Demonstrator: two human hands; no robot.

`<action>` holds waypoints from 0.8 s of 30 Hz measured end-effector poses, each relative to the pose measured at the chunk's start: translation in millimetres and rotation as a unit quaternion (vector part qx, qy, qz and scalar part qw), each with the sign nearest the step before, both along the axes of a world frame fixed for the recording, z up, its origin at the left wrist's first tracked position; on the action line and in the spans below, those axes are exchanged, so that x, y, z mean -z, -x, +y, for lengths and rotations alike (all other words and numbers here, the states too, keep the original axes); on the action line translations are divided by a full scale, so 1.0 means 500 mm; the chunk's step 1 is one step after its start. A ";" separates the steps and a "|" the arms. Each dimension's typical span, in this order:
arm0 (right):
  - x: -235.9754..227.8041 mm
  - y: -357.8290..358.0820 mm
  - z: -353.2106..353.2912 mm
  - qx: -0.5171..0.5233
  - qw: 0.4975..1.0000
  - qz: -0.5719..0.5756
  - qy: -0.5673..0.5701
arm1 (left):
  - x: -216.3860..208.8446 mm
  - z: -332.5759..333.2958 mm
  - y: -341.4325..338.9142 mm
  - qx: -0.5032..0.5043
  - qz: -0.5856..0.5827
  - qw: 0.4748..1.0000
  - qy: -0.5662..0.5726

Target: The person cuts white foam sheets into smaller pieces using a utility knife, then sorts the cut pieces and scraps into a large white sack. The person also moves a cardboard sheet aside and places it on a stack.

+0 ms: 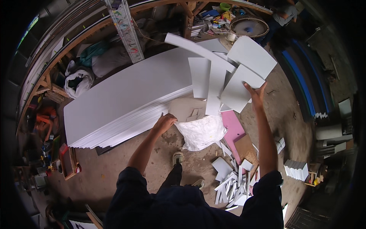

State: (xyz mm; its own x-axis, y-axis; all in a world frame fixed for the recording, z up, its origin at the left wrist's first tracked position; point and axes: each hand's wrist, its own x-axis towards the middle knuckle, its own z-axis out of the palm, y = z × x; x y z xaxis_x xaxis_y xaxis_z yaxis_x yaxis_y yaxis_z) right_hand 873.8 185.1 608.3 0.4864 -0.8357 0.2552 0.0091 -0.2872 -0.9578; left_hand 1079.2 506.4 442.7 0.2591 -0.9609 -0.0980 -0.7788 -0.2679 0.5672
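Note:
My right hand grips a flat white board piece by its lower right edge, with the thumb on its face and the fingers behind. Other white offcuts overlap around it: a long strip, a rounded-corner panel and an upright strip. Below them sits a white woven sack, with a flat tan-grey piece at its mouth. The fingers of my left hand are closed on the sack's left rim. How deep the offcuts reach into the sack is hidden.
A long stack of white sheets lies ahead to the left. By my feet on the right are a heap of white scraps, a pink board and a brown board. Another person is at the far right.

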 end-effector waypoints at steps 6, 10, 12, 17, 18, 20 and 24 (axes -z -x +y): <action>-0.009 -0.045 -0.009 -0.072 0.996 0.044 -0.023 | -0.003 0.018 0.065 0.054 0.004 0.989 0.134; 0.032 -0.058 -0.042 -0.077 0.996 0.003 -0.036 | 0.002 0.015 0.080 0.041 -0.002 0.986 0.164; 0.038 -0.072 -0.040 -0.087 0.994 -0.008 -0.059 | 0.006 0.015 0.076 0.027 0.039 0.986 0.161; 0.050 -0.079 -0.013 -0.114 0.983 0.116 -0.090 | -0.016 0.009 0.064 -0.016 0.091 0.979 0.184; 0.059 -0.075 -0.014 -0.129 0.976 0.157 -0.075 | -0.020 0.009 0.062 -0.036 0.096 0.977 0.187; 0.095 -0.066 -0.025 -0.160 0.957 0.238 -0.046 | -0.015 0.006 0.053 -0.077 0.107 0.972 0.195; 0.127 -0.076 -0.039 -0.234 0.924 0.302 -0.004 | 0.033 -0.002 0.040 -0.209 0.180 0.934 0.229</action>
